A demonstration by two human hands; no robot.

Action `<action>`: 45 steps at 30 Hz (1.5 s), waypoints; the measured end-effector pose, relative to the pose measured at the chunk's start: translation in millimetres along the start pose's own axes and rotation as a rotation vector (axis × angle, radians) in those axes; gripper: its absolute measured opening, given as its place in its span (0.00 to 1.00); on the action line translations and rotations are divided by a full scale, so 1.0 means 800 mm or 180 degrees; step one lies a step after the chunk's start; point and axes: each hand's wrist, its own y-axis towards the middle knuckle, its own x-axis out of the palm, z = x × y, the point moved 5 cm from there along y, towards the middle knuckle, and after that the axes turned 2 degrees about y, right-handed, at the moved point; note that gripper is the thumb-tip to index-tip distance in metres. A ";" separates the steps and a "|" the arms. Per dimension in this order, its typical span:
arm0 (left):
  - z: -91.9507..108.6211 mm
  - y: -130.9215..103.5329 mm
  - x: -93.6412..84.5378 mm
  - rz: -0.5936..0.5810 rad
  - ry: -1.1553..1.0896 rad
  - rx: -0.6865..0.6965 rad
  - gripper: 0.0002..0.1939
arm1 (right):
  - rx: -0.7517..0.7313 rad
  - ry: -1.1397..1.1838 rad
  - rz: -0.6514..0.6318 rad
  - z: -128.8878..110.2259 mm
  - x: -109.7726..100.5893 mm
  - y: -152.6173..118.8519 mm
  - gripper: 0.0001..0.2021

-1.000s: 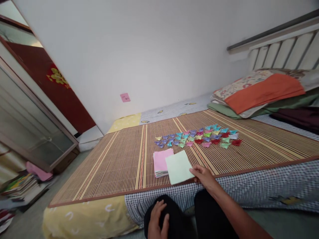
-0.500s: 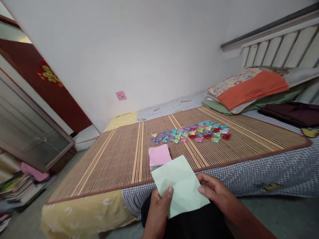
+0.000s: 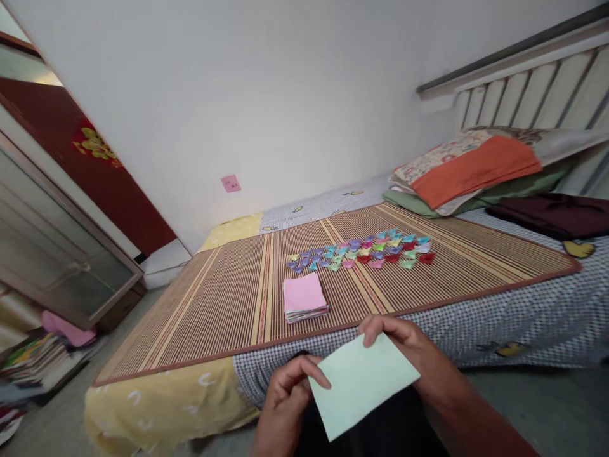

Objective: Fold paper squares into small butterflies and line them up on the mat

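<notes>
Pale wall (image 3: 285, 95), red-brown door (image 3: 128, 206), radiator (image 3: 518, 101)

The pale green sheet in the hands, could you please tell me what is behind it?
Past the pale green sheet, dark clothing shows below and checked fabric above; its reverse side and whatever lies directly behind it are covered.

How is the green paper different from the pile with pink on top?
The pale green paper looks like one thin sheet; the pink-topped paper stack has many layers. The pale green paper is held by the left hand and right hand, while the pink-topped paper stack lies on the striped mat. Their colours differ too: the pale green paper against the stack's pink top. Both have four sides.
</notes>
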 end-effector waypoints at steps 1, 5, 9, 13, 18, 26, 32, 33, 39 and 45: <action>0.004 0.000 -0.001 -0.0052 -0.0115 0.0014 0.12 | -0.0031 -0.0016 -0.0014 -0.004 0.000 0.000 0.19; 0.015 0.004 0.004 -0.0349 0.0160 -0.0040 0.20 | -0.0200 -0.0399 -0.0393 -0.023 0.014 0.000 0.18; 0.002 0.007 0.022 -0.0877 0.0789 -0.0368 0.19 | -0.0200 -0.0665 -0.0775 -0.030 0.034 0.004 0.16; -0.027 0.013 0.022 -0.0538 0.0503 -0.0476 0.21 | -0.0047 -0.0525 -0.0432 -0.021 0.029 0.010 0.17; -0.042 0.017 0.009 0.0448 0.0248 -0.0167 0.24 | -0.0009 0.0041 -0.0103 -0.006 0.024 0.008 0.25; -0.019 0.008 0.034 0.0174 0.0045 -0.0089 0.21 | -0.0144 -0.0414 -0.0048 -0.003 0.032 0.011 0.18; -0.019 0.012 0.035 0.0097 0.0241 0.0104 0.21 | -0.0028 -0.0474 -0.0375 0.002 0.032 0.003 0.16; -0.019 0.013 0.036 0.0070 0.0254 0.0107 0.21 | -0.0079 -0.0564 -0.0323 0.001 0.028 0.003 0.15; -0.022 0.011 0.031 0.0408 -0.0076 -0.0088 0.17 | -0.0779 -0.1476 -0.0501 -0.022 0.029 -0.006 0.03; -0.022 0.016 0.039 0.0346 -0.0474 -0.0176 0.21 | -0.1193 -0.2085 -0.0561 -0.031 0.035 -0.015 0.15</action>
